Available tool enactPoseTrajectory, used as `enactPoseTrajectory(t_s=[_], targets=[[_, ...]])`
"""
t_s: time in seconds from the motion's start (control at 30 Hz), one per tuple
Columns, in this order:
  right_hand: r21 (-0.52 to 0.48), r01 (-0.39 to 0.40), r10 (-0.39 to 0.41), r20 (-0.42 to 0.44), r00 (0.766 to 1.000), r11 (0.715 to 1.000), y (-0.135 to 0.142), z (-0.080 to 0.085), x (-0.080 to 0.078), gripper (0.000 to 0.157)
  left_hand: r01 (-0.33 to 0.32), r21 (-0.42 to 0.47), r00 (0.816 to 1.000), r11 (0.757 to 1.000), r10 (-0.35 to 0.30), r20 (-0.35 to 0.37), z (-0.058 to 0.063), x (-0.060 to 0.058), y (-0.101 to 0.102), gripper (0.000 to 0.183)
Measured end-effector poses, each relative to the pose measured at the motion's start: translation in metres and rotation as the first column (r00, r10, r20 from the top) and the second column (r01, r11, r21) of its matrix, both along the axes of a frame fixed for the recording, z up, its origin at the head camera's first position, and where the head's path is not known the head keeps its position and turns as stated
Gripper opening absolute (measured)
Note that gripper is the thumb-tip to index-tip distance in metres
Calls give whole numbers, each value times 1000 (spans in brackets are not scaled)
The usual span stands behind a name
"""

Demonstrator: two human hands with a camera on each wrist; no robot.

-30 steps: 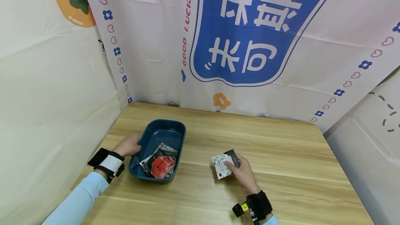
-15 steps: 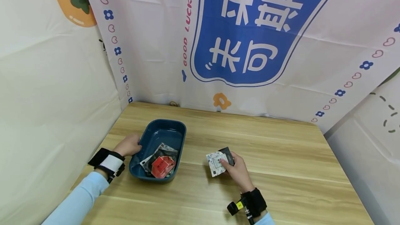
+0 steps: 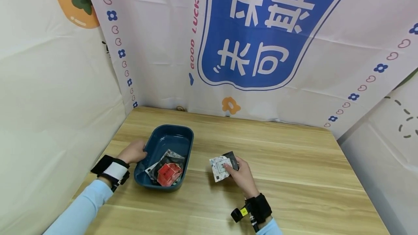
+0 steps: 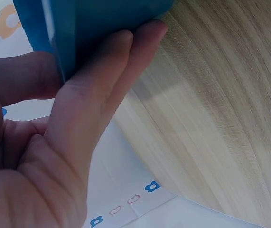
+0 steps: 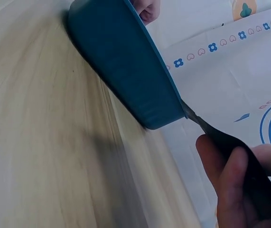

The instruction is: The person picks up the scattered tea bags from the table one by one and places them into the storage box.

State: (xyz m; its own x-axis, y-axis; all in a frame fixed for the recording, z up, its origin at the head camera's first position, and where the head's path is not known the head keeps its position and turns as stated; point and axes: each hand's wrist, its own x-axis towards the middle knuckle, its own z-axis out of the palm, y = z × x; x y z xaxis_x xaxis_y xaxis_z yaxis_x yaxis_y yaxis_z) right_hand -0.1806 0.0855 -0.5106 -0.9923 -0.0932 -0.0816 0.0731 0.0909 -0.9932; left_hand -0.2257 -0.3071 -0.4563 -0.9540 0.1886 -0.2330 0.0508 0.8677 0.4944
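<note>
A dark blue rectangular tray (image 3: 169, 130) stands on the left half of the table with several flat packets inside, a red packet (image 3: 169, 173) on top. My left hand (image 3: 133, 151) pinches the tray's left rim; in the left wrist view the fingers (image 4: 85, 95) lie under and along its wall. My right hand (image 3: 243, 177) holds a white patterned packet (image 3: 219, 168) and a dark packet (image 3: 232, 159) together, thumb on top, over the table to the right of the tray. In the right wrist view the dark packet (image 5: 225, 140) shows edge-on between thumb and fingers.
The wood-grain table (image 3: 294, 162) is bordered by a printed cloth (image 3: 163, 46) at the back and pale cloth walls on both sides. Both wrists wear black straps; a small camera (image 3: 237, 214) sticks out from the right one.
My right hand has moved left toward the tray with the two packets in its grip. The left hand and the tray have stayed where they were.
</note>
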Motion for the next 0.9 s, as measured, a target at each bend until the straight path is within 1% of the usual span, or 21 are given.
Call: enactPoseTrajectory(t_s=[0.13, 0.17, 0.33, 0.37, 0.4, 0.63, 0.77, 0.9], targets=[[15, -1, 2, -13, 1000, 1000, -5, 1, -2, 30, 5, 7, 1000, 1000, -5, -11, -2, 1, -2, 27], [22, -1, 2, -14, 1000, 1000, -8, 6, -1, 29, 5, 9, 1000, 1000, -5, -13, -3, 1, -2, 28], [32, -10, 10, -13, 1000, 999, -15, 7, -4, 28, 8, 12, 1000, 1000, -8, -19, -3, 0, -2, 31], [29, -16, 16, -11, 1000, 999, -17, 8, -4, 29, 5, 9, 1000, 1000, -5, -16, -3, 0, -2, 31], [24, -21, 22, -13, 1000, 999, -18, 4, -6, 30, 6, 7, 1000, 1000, -6, -17, -3, -1, -1, 31], [-36, -53, 53, -6, 999, 998, -30, 11, -8, 31, 2, -10, 1000, 1000, -2, -3, 0, -1, -1, 28], [-41, -74, 73, -19, 997, 996, -38, 15, -10, 31, -2, -11, 1000, 1000, 2, -1, 0, -1, 0, 29], [-57, -100, 100, -12, 995, 993, -44, 16, -10, 31, -7, -13, 1000, 1000, 7, -2, -1, -1, 0, 30]])
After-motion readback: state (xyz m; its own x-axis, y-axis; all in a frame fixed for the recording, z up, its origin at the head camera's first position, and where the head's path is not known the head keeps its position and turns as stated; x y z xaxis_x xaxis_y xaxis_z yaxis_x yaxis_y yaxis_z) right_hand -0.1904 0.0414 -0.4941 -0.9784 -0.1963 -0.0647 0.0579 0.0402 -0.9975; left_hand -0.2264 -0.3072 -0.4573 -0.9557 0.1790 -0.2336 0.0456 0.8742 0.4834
